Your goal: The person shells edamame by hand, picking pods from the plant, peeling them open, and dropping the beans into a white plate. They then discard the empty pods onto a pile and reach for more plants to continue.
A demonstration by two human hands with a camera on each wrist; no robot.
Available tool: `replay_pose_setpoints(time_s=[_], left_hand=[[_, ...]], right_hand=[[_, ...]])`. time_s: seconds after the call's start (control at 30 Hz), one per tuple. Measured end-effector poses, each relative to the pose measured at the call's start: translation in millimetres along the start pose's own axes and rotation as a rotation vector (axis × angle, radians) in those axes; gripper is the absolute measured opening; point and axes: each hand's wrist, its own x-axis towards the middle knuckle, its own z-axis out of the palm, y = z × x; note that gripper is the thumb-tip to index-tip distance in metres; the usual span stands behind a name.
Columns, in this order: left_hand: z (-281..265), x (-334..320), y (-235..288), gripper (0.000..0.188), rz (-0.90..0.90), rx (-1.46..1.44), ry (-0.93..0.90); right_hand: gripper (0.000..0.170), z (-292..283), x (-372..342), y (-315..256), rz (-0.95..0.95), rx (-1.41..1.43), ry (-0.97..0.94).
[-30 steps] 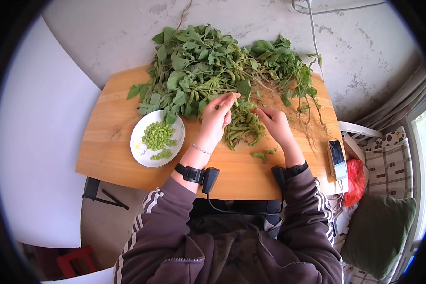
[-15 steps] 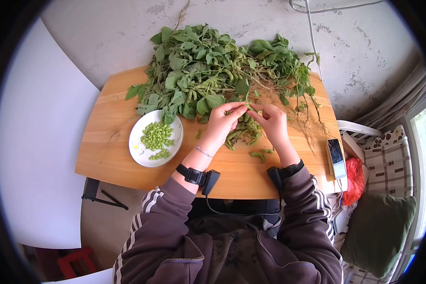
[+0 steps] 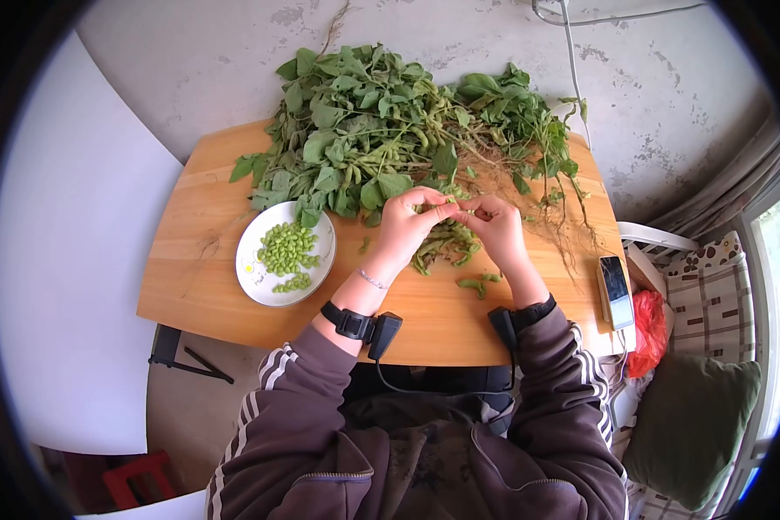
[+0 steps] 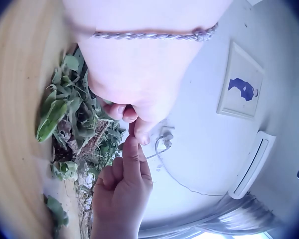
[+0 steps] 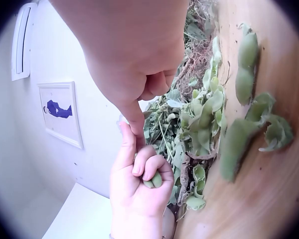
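In the head view, my left hand and right hand meet fingertip to fingertip over the pile of soybean pods. Thumbs and forefingers pinch a soybean pod between them; it is mostly hidden by the fingers. The right wrist view shows green beans tucked under the curled fingers of my left hand. A white plate with shelled green soybeans stands left of the hands. Loose pods lie on the table near my right hand.
Uprooted soybean plants heap along the back of the wooden table, against the wall, roots toward the right. A phone lies at the right edge. Beyond it are a red bag and a green cushion.
My hands were apart a second ago, the left one raised with a pod. They have come together, the left moving down and the right slightly left, and now pinch the pod between them.
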Motion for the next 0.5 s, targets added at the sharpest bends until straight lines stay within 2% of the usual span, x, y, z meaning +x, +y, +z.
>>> replay_pose_setpoints(time_s=[0.1, 0.17, 0.27, 0.3, 0.4, 0.5], left_hand=[[-2, 1, 1, 0.015, -0.034, 0.037, 0.009], [-5, 3, 1, 0.015, -0.040, 0.070, 0.019], [-10, 12, -10, 0.013, 0.538, 0.509, -0.014], [-9, 11, -9, 0.013, 0.540, 0.567, -0.012], [-6, 5, -7, 0.014, 0.544, 0.678, -0.004], [-2, 3, -5, 0.013, 0.539, 0.656, 0.007]], right_hand=[[0.026, -1, 0, -2, 0.022, 0.028, -0.025], [0.027, -6, 1, -7, 0.144, 0.207, -0.131], [0.029, -12, 4, -11, 0.302, 0.310, -0.184], [0.030, -13, 4, -11, 0.350, 0.316, -0.186], [0.029, -6, 5, -3, 0.109, 0.213, -0.180], [0.028, -10, 5, -9, 0.168, 0.229, -0.182]])
